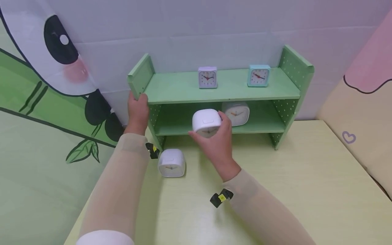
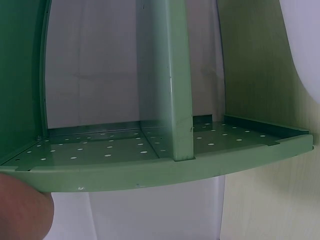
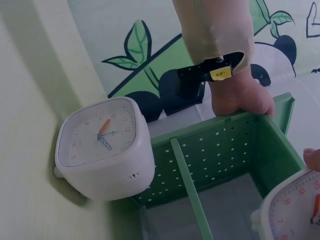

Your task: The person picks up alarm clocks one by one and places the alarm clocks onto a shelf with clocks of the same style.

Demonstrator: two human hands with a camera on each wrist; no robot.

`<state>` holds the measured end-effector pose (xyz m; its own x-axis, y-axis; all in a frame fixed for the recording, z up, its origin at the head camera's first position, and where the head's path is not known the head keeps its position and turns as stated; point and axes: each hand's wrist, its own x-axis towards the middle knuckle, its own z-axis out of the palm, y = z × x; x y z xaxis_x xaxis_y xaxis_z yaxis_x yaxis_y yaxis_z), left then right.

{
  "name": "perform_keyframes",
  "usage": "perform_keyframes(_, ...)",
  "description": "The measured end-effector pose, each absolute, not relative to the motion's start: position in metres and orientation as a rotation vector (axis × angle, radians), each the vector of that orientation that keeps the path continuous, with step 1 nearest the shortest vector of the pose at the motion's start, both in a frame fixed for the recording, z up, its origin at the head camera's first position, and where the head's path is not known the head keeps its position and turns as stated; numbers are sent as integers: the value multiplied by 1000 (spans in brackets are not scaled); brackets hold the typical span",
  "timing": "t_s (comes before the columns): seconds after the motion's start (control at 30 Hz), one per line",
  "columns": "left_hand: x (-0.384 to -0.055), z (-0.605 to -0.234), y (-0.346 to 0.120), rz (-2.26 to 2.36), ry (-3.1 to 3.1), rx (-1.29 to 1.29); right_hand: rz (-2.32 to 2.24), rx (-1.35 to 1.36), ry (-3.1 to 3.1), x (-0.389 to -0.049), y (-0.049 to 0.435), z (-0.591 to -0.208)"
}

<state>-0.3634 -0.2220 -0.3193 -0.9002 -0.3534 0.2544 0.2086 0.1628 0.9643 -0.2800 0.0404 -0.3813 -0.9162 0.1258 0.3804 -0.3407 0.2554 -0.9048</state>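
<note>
My left hand (image 1: pixel 137 114) grips the left side panel of a green two-tier shelf (image 1: pixel 174 86); in the left wrist view part of that hand (image 2: pixel 24 209) shows at the panel's edge. In front of the lower tier, my right hand (image 1: pixel 218 144) holds a white alarm clock (image 1: pixel 206 118) between thumb and fingers, its dial tilted downward. Just behind it, a second white clock (image 1: pixel 240 115) stands on the lower tier. A third white clock (image 1: pixel 172 162) sits on the table by the shelf's left foot; the right wrist view shows its orange-handed dial (image 3: pixel 102 140).
On the top tier stand a small purple clock (image 1: pixel 207 77) and a small teal clock (image 1: pixel 258 76). The shelf stands on a pale wooden table (image 1: pixel 321 177). Behind it hangs a printed cloth (image 1: pixel 183 41), with another at the right (image 1: pixel 364 112).
</note>
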Motion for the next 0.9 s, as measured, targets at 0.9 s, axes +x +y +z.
perform_keyframes(0.9, -363, -319, -222, -1733, -2041, 176, 1623, 169, -2219, -304, 42, -380)
